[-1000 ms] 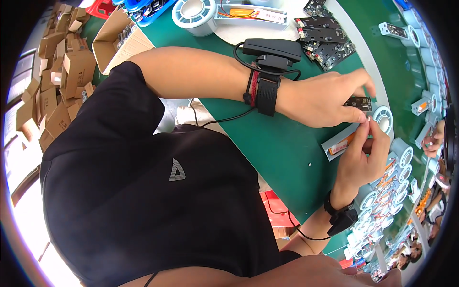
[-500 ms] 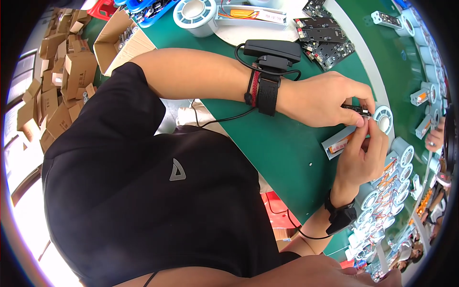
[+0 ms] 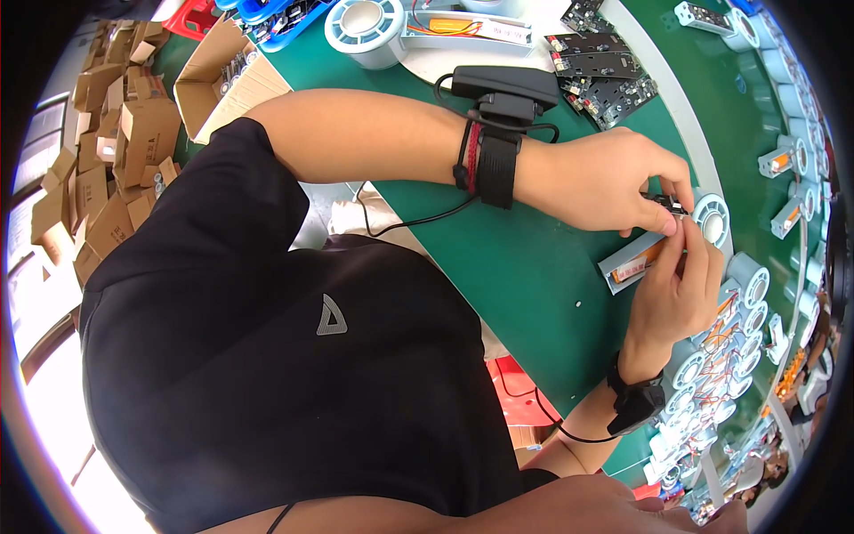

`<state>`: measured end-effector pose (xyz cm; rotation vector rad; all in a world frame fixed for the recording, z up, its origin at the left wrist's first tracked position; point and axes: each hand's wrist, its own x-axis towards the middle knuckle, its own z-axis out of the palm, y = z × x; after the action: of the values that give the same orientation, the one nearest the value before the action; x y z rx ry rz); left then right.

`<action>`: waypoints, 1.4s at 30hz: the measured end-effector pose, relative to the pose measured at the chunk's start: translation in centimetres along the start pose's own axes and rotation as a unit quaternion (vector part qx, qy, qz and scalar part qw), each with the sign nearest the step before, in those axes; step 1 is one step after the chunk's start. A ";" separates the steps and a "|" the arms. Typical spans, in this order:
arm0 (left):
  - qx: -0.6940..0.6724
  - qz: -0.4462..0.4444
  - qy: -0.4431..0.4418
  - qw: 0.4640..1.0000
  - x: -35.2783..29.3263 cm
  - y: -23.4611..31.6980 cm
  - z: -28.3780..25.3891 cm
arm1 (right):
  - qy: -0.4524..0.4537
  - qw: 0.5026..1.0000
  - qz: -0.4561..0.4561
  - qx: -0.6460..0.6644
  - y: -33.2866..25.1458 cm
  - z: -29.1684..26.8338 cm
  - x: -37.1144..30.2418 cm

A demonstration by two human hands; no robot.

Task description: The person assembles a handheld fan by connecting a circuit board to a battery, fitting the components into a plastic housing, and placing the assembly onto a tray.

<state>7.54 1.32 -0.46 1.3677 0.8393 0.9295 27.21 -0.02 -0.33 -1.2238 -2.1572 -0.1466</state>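
Note:
My left hand [image 3: 598, 182] is closed, thumb and fingers gripping a small black circuit board [image 3: 667, 205]. Against the board's near end, the fingertips of my right hand [image 3: 676, 298] are pinched together; whatever lies between them is too small to make out. Partly beneath my hands is a light-blue plastic housing [image 3: 614, 278] with a long open tray and a round slotted end [image 3: 711, 219]. In its tray sits an orange battery pack [image 3: 633, 266] with a white label. My right fingers cover part of the tray.
Several black circuit boards [image 3: 605, 67] lie at the back beside another blue housing [image 3: 369, 31]. Rows of similar housings [image 3: 689, 369] crowd the right side. A cardboard box [image 3: 227, 76] and blue bin [image 3: 285, 22] stand top left. A cable [image 3: 418, 220] hangs from my left wrist device.
The circuit board has turned slightly in my left fingers, and both hands have shifted a little. My right fingertips stay pressed at its end.

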 end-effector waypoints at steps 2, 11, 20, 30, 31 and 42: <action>0.001 0.030 0.000 1.000 0.3 -1.3 0.1 | 0.020 0.999 -0.013 0.035 0.0 0.0 0.3; 0.089 0.048 -0.043 0.994 -0.2 -0.7 -1.7 | 0.002 0.998 -0.053 0.024 -0.3 0.5 0.0; 0.002 0.009 -0.057 0.998 -0.9 -0.4 -2.0 | 0.018 0.997 -0.058 0.056 -0.9 0.6 0.0; 0.062 0.074 -0.027 0.995 -0.6 -0.8 -2.6 | -0.084 0.988 -0.015 0.126 -1.5 -0.6 1.9; 0.039 0.044 -0.034 0.998 -0.6 -0.5 -2.7 | -0.082 0.989 -0.019 0.121 -1.6 -0.8 2.0; -0.014 -0.074 -0.127 0.989 -0.5 1.1 -3.6 | -0.109 0.984 -0.124 0.074 -1.3 -1.7 2.8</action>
<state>4.04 2.36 0.42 1.3455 0.7186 0.6339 26.03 0.61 2.92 -0.9206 -2.4585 0.0452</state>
